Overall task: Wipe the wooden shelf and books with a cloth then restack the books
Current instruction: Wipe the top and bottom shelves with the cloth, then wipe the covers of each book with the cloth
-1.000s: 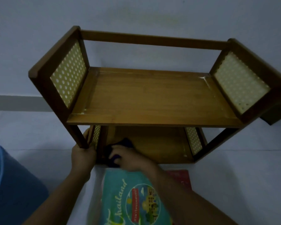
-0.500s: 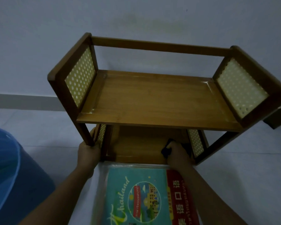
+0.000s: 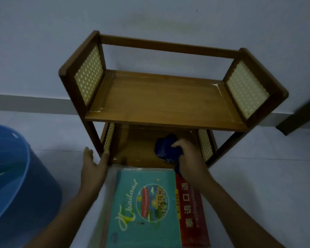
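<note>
A small two-tier wooden shelf (image 3: 161, 101) with perforated cream side panels stands against the wall. My right hand (image 3: 190, 156) grips a dark blue cloth (image 3: 166, 149) on the lower board, towards its right side. My left hand (image 3: 94, 167) lies flat with straight fingers against the shelf's front left leg. In front of the shelf, between my arms, a teal "Thailand" book (image 3: 143, 208) lies on top of a red book (image 3: 191, 206) on the floor.
A blue plastic basin (image 3: 16, 185) stands on the floor at the left. A dark furniture leg (image 3: 301, 115) shows at the right edge. Pale floor lies to the right of the books.
My right hand swept the cloth along the lower board from the left to the right end, then back a little. My left hand released the front left leg and now lies flat against it.
</note>
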### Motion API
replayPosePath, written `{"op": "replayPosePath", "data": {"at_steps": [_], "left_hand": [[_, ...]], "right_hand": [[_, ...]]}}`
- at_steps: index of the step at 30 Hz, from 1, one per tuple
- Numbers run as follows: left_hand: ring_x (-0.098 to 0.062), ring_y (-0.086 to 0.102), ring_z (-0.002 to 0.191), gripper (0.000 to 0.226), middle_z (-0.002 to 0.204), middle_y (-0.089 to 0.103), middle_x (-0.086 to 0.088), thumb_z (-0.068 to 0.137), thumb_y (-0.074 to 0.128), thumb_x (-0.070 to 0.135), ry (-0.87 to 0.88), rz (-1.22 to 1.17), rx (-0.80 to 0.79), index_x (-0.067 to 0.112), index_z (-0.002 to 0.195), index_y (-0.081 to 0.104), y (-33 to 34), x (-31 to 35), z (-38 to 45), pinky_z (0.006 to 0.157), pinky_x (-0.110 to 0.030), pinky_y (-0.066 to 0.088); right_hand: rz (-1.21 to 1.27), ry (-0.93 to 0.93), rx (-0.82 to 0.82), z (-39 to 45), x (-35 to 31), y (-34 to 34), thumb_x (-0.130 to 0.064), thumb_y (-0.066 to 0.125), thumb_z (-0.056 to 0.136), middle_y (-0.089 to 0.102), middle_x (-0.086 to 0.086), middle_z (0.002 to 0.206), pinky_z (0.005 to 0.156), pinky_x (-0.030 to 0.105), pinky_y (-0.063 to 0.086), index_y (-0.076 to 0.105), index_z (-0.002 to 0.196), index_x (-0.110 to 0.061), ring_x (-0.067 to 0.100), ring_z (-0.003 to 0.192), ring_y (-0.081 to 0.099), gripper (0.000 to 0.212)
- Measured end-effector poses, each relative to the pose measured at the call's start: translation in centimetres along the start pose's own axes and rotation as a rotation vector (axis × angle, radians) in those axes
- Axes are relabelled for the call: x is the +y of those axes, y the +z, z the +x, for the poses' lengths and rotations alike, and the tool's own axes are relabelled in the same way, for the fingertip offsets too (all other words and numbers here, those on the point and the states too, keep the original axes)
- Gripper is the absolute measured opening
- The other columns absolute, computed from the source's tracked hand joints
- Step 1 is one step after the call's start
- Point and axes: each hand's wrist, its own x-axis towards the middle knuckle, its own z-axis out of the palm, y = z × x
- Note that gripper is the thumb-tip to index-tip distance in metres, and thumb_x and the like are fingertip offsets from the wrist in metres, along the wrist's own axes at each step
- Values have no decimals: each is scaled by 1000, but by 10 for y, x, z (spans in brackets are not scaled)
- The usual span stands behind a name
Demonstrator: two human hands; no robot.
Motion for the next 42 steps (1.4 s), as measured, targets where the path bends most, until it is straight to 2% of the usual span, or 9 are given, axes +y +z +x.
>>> {"op": "replayPosePath", "data": {"at_steps": [5, 11, 14, 16, 20, 25, 28, 33, 42], "left_hand": [[-28, 37, 137, 62, 155, 28, 0, 94, 46, 39, 86, 189, -145, 24, 149, 23, -18, -39, -84, 110, -43, 32], [-25, 37, 137, 64, 155, 29, -2, 95, 41, 49, 75, 283, -261, 24, 150, 21, -27, -57, -117, 108, -39, 33], [-19, 36, 138, 60, 155, 29, 2, 96, 41, 44, 68, 264, -308, 28, 150, 19, -23, -58, -112, 113, -37, 29], [-15, 43, 133, 51, 152, 34, 7, 96, 38, 47, 83, 218, -369, 45, 144, 19, -18, -60, -106, 112, -41, 35], [-4, 57, 115, 38, 134, 42, 25, 94, 31, 57, 145, 175, -446, 73, 123, 14, -10, -79, -98, 93, -36, 53], [11, 24, 136, 54, 143, 29, 37, 91, 15, 63, 245, 147, -443, 45, 141, 24, -8, -87, -100, 116, -23, 22], [-7, 14, 146, 69, 156, 21, 17, 87, 12, 72, 186, 160, -451, 40, 148, 16, -7, -100, -91, 120, -45, 14], [-10, 5, 147, 80, 159, 4, 15, 78, 5, 81, 134, 237, -444, 43, 148, -4, -6, -99, -92, 120, -51, 8], [1, -6, 143, 75, 156, -3, 19, 75, 1, 80, 203, 257, -371, 47, 142, -4, -2, -106, -96, 121, -43, 1]], "right_hand": [[114, 23, 50, -103, -15, -56, 8, 43, 91, 55, -20, 108, 73, 14, 46, 52, 107, -31, -7, 95, 57, 44], [72, 136, -9, -152, -4, -5, -5, 53, 86, 52, -11, 118, 89, 24, 46, 48, 105, -43, 16, 112, 55, 42], [-259, 121, -420, -147, 1, 38, -43, 51, 82, 3, -5, 159, 117, 49, 13, 17, 144, -45, 33, 147, 4, 70], [-384, 201, -399, -137, 3, 53, -61, 41, 84, -16, -3, 160, 116, 54, -1, -1, 148, -42, 32, 146, -13, 80], [-374, 367, -28, -133, -6, 77, -69, 34, 84, 6, 3, 161, 114, 47, 21, 12, 149, -33, 32, 144, 14, 78], [-245, -37, -280, -150, -60, 127, -45, 41, 87, 4, -1, 162, 117, 51, 16, 15, 149, -29, 24, 148, 2, 70], [-337, -214, -191, -131, -33, 121, -49, 39, 88, 35, -2, 153, 114, 50, 26, 39, 141, -26, 15, 144, 26, 57], [-480, 212, 178, -85, 27, 79, -53, 27, 90, 42, 8, 149, 109, 53, 32, 38, 144, -22, 29, 138, 36, 63], [-437, -286, -127, -93, -34, 132, -44, 42, 90, 39, 1, 148, 106, 55, 31, 32, 142, -26, 25, 139, 31, 56]]}}
